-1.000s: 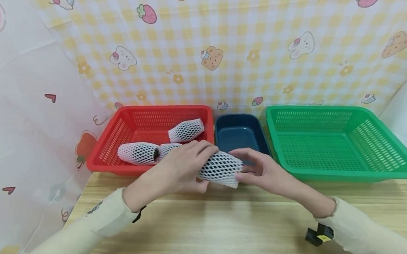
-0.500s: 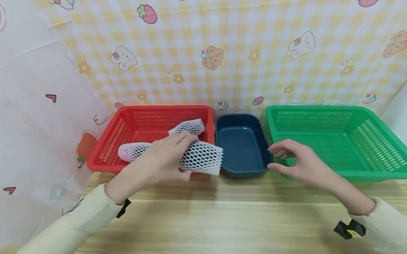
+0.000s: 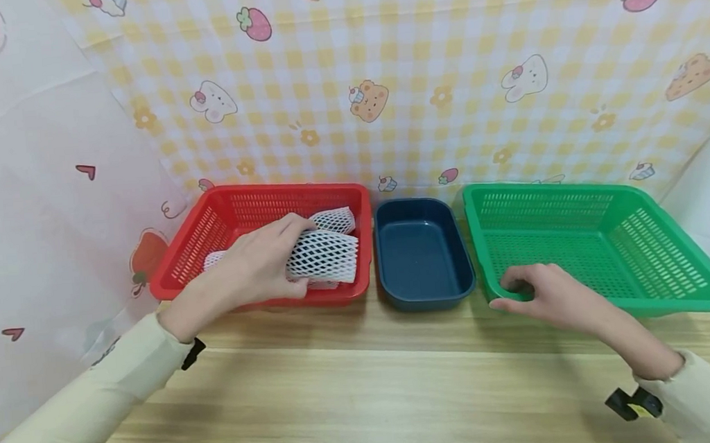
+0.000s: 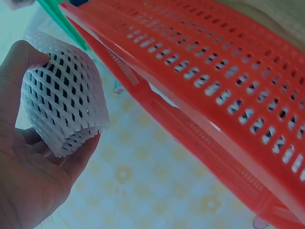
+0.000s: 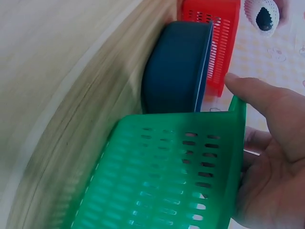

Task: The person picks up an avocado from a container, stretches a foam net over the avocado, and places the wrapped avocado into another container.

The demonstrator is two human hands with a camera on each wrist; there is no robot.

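Observation:
My left hand (image 3: 252, 271) grips a white foam net sleeve (image 3: 326, 255) with something dark inside, over the near right part of the red basket (image 3: 290, 193). The left wrist view shows thumb and fingers wrapped round the foam mesh. From the right wrist view, a dark rounded end (image 5: 264, 19) shows through the sleeve's opening. In the basket lie other netted pieces, one at the back right (image 3: 336, 219); the rest are partly hidden by my left hand. My right hand (image 3: 558, 296), fingers loosely bent and holding nothing, hovers at the near left corner of the green basket (image 3: 624, 304).
Between the two baskets stands a dark blue tray (image 3: 423, 251) with nothing in it. All three sit along the back of the wooden table (image 3: 369, 401), before a yellow checked cloth (image 3: 411, 140).
My left hand has carried the netted piece left from in front of the blue tray to over the red basket. My right hand let go of its end and moved right to the green basket.

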